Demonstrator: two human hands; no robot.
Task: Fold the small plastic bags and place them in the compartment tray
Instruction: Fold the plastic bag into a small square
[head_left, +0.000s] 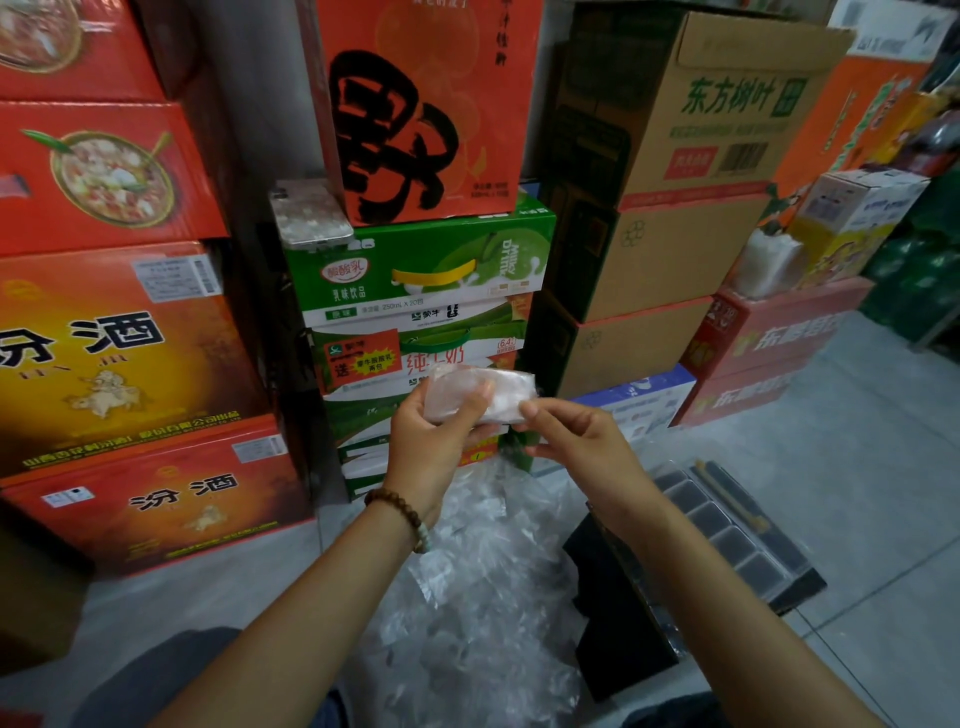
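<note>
Cartons (426, 270) close ahead; left hand (434, 423), right hand (576, 439) on bag (485, 389) edges

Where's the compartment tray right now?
Head view, lower right: the dark plastic compartment tray lies by the grey floor, against a black box, just right of the heap of clear plastic bags.

Both hands (511, 431) pinch small plastic bag (480, 389) above tray (727, 535).
</note>
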